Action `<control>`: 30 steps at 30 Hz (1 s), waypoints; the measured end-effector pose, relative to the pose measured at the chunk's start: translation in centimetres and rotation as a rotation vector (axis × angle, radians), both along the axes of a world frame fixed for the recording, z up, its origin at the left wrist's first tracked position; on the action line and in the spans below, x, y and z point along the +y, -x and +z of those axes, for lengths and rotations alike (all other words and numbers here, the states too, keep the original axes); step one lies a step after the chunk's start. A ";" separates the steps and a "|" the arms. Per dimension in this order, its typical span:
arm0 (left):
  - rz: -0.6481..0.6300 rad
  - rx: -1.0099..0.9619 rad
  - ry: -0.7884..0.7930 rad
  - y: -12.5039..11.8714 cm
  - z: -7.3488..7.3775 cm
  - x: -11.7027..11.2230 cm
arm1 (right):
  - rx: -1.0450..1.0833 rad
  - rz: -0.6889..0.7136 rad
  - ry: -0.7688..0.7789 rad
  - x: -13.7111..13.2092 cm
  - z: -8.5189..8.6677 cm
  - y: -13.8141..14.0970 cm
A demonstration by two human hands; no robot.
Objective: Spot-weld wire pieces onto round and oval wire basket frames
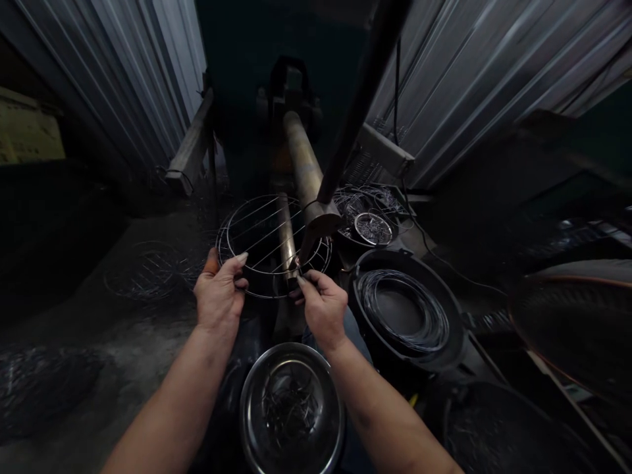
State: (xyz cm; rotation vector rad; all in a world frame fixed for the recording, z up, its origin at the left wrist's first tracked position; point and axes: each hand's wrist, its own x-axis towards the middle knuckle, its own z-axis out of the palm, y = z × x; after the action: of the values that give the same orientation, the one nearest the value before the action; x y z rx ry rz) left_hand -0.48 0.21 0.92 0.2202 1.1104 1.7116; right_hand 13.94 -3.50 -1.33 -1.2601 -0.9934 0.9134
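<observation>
A round, silver-coloured wire rack [267,235] is held ahead of both hands, its bars slanting from near left to far right. Its left rim is pinched by the left hand [221,293]. Beside the lower brass-coloured metal rod [286,234], thumb and forefinger of the right hand [324,306] are set close together; whether anything is gripped cannot be told.

The round wire rack [260,239] was thin, shiny and gray. Straight bars ran side by side across it. It was held out in front.
</observation>
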 end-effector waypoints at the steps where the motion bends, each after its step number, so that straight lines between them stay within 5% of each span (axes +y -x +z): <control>1: 0.003 0.000 0.006 0.0 0.0 0.1 | 0.002 0.000 0.002 0.0 0.0 0.0; 25: 0.005 0.083 0.048 -0.2 0.5 0.9 | 0.076 0.019 0.097 0.8 0.7 0.5; 30: -0.073 0.176 0.052 1.0 0.2 1.0 | 0.046 0.052 0.070 -0.4 0.6 -0.7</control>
State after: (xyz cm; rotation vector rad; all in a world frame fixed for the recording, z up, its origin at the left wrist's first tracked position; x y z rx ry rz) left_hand -1.47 1.17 1.08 0.3805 1.2584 1.6201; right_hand 14.65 -3.89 -0.71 -1.2709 -0.9684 1.0209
